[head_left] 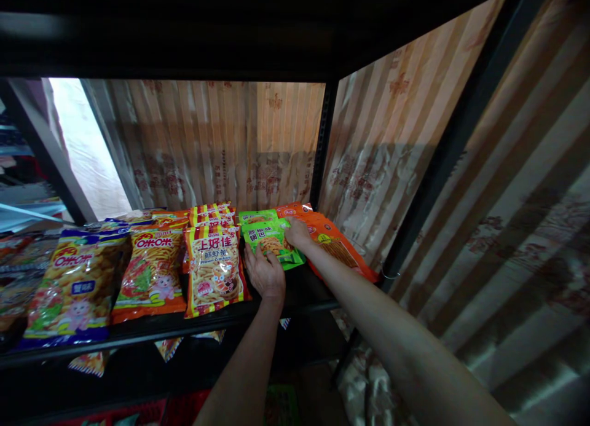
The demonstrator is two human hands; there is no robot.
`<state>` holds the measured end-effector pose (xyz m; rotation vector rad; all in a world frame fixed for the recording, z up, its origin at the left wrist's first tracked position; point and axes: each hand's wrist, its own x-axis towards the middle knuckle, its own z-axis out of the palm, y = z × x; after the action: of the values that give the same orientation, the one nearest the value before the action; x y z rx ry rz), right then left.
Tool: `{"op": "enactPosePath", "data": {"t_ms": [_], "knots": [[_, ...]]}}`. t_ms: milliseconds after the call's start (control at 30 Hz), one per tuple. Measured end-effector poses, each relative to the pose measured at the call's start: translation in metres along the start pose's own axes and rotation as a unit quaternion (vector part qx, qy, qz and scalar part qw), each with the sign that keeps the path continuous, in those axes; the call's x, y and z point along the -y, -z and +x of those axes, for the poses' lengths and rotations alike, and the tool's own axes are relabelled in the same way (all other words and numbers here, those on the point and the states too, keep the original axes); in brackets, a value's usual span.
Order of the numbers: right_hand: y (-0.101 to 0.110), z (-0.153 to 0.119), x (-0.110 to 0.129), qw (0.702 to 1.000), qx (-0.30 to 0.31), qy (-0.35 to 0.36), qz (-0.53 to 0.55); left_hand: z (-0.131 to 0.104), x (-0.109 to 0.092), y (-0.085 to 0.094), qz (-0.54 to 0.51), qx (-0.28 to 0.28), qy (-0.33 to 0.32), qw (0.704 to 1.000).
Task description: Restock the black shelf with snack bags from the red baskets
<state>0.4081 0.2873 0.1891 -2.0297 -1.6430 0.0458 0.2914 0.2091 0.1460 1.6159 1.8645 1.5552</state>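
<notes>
A green snack bag (270, 236) leans on the dark shelf, with the top of another green bag (257, 216) behind it. My left hand (265, 271) rests on the lower left of the front bag, its fingers spread against the wrapper. At that bag's upper right edge, my right hand (298, 234) has its fingers curled in on the side; the fingertips are partly hidden. Orange snack bags (338, 241) lie just right of my right hand. Close to the left hand stands a red and yellow prawn cracker bag (216, 269), with more like it behind.
Orange (150, 269) and blue-edged (76, 284) snack bags line the shelf's left part. A dark metal post (322, 143) stands at the back corner, and a striped curtain (184, 137) hangs behind. Another shelf board (184, 39) runs overhead. Red baskets (138, 412) sit below.
</notes>
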Motion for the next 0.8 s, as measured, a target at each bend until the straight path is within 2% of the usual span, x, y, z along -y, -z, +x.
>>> {"op": "enactPosePath", "data": {"t_ms": [133,433,600,800], "knots": [[-0.001,-0.001,-0.002,1.0,0.004,0.004,-0.001,0.0,0.0,0.001,0.011,-0.013,-0.004,1.0],[-0.001,-0.01,-0.001,1.0,-0.004,-0.005,-0.004,-0.001,-0.007,0.009,0.065,0.004,-0.023,0.998],[0.001,-0.013,-0.002,1.0,-0.004,-0.012,-0.005,-0.001,-0.008,0.01,0.062,0.001,-0.012,0.998],[0.003,-0.015,0.0,1.0,-0.002,-0.014,-0.006,-0.003,-0.006,0.009,0.032,-0.025,-0.031,0.999]]}}
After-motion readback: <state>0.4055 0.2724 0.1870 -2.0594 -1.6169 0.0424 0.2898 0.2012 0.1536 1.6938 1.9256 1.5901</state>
